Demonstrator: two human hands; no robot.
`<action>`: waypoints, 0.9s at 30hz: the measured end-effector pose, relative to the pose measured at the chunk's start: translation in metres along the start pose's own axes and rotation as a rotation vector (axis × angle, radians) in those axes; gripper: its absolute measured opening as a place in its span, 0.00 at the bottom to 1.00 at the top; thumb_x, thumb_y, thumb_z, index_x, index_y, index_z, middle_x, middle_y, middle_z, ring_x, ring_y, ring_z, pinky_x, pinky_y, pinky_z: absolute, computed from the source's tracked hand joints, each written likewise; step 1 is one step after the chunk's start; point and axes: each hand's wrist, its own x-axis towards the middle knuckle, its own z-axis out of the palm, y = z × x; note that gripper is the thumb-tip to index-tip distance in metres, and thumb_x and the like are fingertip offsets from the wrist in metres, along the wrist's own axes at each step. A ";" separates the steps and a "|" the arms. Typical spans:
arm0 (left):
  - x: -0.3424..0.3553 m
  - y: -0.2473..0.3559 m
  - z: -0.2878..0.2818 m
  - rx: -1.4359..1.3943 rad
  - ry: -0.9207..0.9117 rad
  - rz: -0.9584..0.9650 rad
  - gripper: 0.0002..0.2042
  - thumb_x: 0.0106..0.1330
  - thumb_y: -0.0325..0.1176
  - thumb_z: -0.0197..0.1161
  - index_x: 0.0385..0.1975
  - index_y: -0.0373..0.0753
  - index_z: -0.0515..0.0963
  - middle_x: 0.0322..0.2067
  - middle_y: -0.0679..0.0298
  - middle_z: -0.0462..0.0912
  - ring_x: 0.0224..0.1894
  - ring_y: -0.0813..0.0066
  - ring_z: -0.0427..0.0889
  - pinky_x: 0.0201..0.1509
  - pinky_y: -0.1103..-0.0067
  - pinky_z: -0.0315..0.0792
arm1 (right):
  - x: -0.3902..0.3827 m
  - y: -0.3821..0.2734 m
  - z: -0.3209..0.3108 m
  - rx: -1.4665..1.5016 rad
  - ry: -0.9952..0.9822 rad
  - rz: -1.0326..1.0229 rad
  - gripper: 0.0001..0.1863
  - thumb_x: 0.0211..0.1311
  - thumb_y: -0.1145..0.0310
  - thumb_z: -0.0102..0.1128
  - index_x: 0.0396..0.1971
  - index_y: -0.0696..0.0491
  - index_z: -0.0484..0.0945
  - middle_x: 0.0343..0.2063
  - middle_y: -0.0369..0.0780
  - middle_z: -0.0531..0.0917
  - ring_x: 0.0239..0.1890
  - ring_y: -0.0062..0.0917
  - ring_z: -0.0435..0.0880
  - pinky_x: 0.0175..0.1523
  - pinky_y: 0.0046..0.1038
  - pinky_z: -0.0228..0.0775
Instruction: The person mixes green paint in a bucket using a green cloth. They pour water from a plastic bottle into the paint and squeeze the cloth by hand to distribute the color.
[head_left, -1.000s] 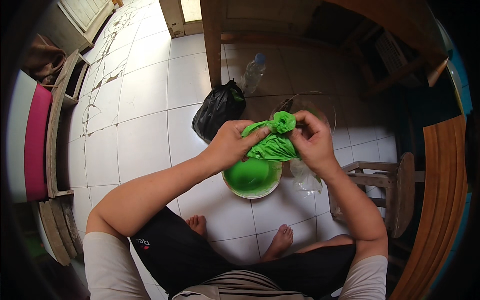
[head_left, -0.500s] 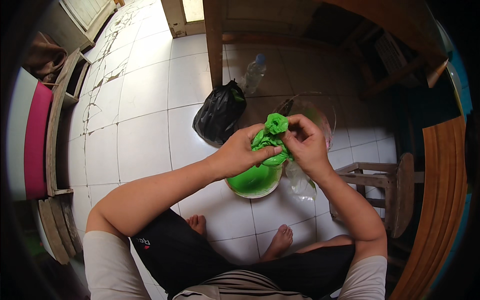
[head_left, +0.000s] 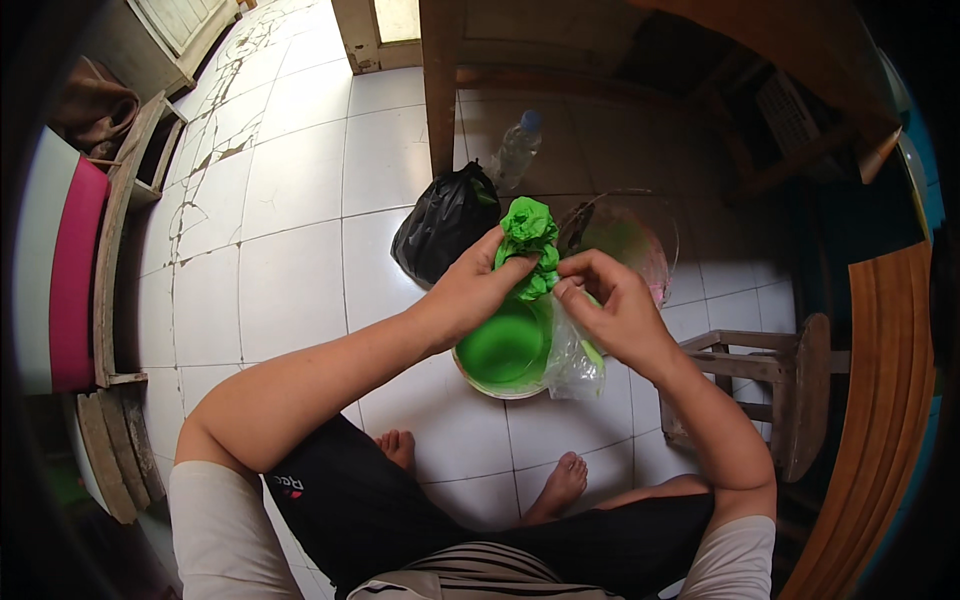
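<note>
My left hand point(head_left: 480, 280) is closed on a crumpled green plastic bundle point(head_left: 528, 225) with a knotted-looking top. At the bundle's lower right, my right hand point(head_left: 610, 315) pinches a clear plastic bag point(head_left: 570, 375), which hangs down with something light green at it. Beneath my hands stands a round bowl point(head_left: 490, 355), green inside with a pale rim. Behind my right hand is a round transparent container point(head_left: 650, 245) with green and pink smears and a dark object at its left side.
A black plastic bag point(head_left: 430, 230) and a water bottle point(head_left: 518, 150) stand by a wooden post point(head_left: 440, 90). A low wooden stool point(head_left: 800, 390) is at the right, shelving point(head_left: 140, 160) at the left. The tiled floor point(head_left: 290, 280) is cracked toward the back left.
The green bundle has tilted upright and moved up and slightly left with my left hand. My right hand has shifted lower on it, and more of the clear bag shows below.
</note>
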 end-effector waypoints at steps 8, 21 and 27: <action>-0.003 0.002 0.006 -0.021 -0.040 0.000 0.17 0.72 0.34 0.48 0.58 0.37 0.65 0.50 0.64 0.75 0.53 0.78 0.72 0.59 0.80 0.65 | 0.000 -0.011 0.014 -0.325 0.120 -0.128 0.12 0.54 0.70 0.66 0.34 0.61 0.76 0.31 0.47 0.81 0.36 0.35 0.83 0.42 0.29 0.73; 0.001 -0.006 0.001 0.083 -0.064 0.047 0.16 0.75 0.36 0.47 0.58 0.37 0.66 0.50 0.65 0.75 0.52 0.80 0.73 0.57 0.80 0.68 | -0.003 -0.015 0.019 -0.390 0.170 -0.314 0.07 0.54 0.74 0.65 0.28 0.61 0.77 0.28 0.47 0.79 0.32 0.41 0.81 0.39 0.35 0.72; -0.003 0.002 0.007 0.057 -0.053 0.045 0.16 0.75 0.37 0.48 0.57 0.37 0.68 0.50 0.67 0.75 0.51 0.82 0.72 0.56 0.80 0.68 | -0.001 -0.014 0.005 -0.410 0.200 -0.305 0.06 0.54 0.74 0.65 0.28 0.60 0.78 0.26 0.46 0.78 0.29 0.41 0.79 0.35 0.35 0.71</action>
